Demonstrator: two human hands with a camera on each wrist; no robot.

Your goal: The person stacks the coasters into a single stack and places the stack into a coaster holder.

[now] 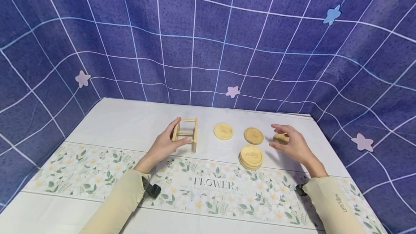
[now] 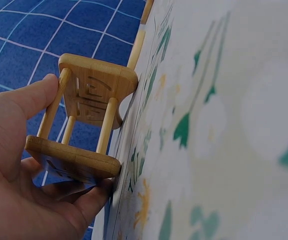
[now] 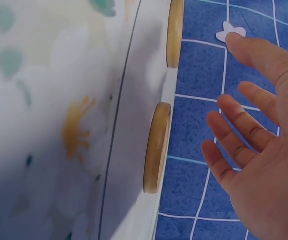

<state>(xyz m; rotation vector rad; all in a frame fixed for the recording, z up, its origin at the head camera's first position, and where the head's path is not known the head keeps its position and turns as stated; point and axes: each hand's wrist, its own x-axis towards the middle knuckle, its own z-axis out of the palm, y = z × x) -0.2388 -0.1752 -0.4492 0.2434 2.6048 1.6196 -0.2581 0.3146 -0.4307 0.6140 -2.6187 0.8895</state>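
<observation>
My left hand (image 1: 164,143) grips a small wooden coaster holder (image 1: 195,135) made of two end panels joined by round dowels. In the left wrist view the thumb lies along a dowel (image 2: 104,126) and the other fingers curl under the near panel (image 2: 73,159). My right hand (image 1: 294,144) hovers with fingers spread over a round wooden coaster (image 1: 281,139), which it partly covers in the head view. From the right wrist, the palm holds nothing and a coaster (image 3: 157,148) lies on the table beside the fingers.
Between the hands lie a light coaster (image 1: 223,131) and a darker coaster (image 1: 254,135). Nearer stands a short stack of coasters (image 1: 251,156). A flowered white cloth (image 1: 208,199) covers the table, and a blue grid curtain (image 1: 208,46) hangs behind and at both sides.
</observation>
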